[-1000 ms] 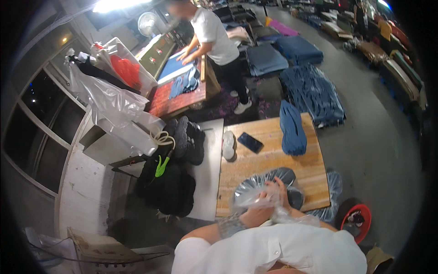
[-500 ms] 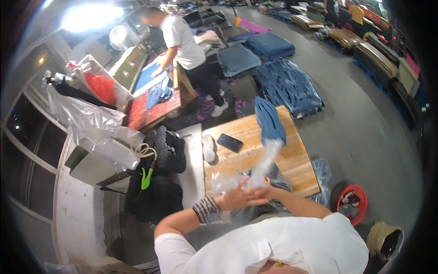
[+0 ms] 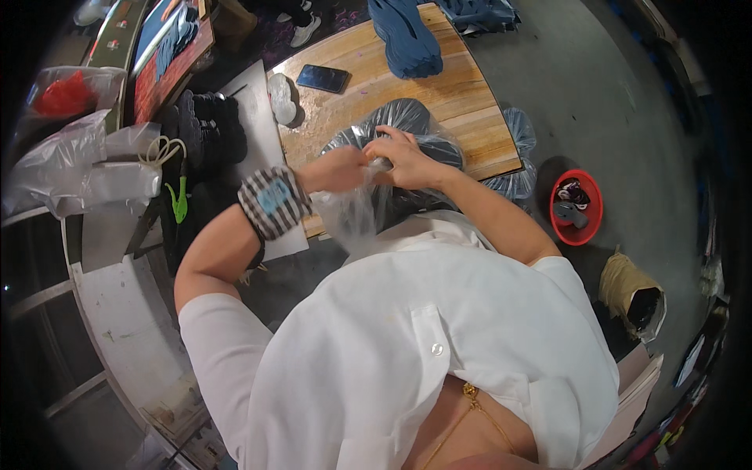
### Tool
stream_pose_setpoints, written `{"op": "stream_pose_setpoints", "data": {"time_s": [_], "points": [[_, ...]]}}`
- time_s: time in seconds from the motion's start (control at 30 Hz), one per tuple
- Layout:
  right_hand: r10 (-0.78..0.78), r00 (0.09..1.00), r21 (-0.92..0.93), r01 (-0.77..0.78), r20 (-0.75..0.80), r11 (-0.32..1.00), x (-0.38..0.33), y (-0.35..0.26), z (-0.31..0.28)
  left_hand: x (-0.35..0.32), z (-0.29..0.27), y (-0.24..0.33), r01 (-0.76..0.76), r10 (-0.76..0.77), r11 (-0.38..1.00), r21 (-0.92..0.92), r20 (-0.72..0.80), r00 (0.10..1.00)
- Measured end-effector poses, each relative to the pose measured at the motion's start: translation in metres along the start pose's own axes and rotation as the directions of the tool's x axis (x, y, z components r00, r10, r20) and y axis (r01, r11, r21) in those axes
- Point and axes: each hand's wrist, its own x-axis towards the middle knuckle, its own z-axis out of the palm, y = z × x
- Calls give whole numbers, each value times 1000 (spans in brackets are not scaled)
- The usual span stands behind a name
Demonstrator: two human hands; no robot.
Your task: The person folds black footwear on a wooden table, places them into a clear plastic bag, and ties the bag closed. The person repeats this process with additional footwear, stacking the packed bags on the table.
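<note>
A clear plastic bag (image 3: 427, 129) filled with dark, rounded pieces lies on the near edge of the wooden table, against my white shirt. My right hand (image 3: 407, 164) has its fingers curled around the gathered plastic at the bag's neck. Close against it, my left hand (image 3: 338, 169) is closed on the same bunched plastic, slightly smeared by motion. Loose plastic hangs below the left hand. A black-and-white checked cuff (image 3: 274, 202) with a blue patch circles my left wrist.
On the wooden table (image 3: 478, 117) are a stack of blue cut pieces (image 3: 406, 39), a phone (image 3: 322, 78) and a whitish wrapped bundle (image 3: 282, 99). Filled plastic bags (image 3: 517, 133) and a red basket (image 3: 580, 239) stand on the right. A green-handled tool (image 3: 178, 205) hangs at left.
My view has tipped downward. The plastic that stretched up towards the blue stack is now bunched at the bag's neck, and my left hand has gone from spread fingers to closed.
</note>
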Motion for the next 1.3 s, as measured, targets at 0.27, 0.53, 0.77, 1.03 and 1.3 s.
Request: {"op": "stream_pose_setpoints", "data": {"time_s": [0.27, 0.53, 0.77, 1.03, 1.3], "points": [[-243, 942, -307, 166, -233, 937, -4, -11, 38, -25, 28, -10, 357, -459, 298, -885, 195, 867], [-154, 982, -56, 149, -111, 987, 2, 11, 38, -84, -10, 2, -115, -480, 364, -924, -292, 827], [180, 895, 225, -289, 408, 930, 18, -4, -9, -76, 61, 18, -437, 606, 777, 453, -349, 715], [-15, 822, 325, -208, 569, 923, 36, 23, -11, -22, 15, 5, -70, 542, 573, 816, -314, 779], [-112, 956, 78, 94, 270, 993, 22, 6, 1, -50, 30, 16, 166, -20, 927, 336, -398, 917]]}}
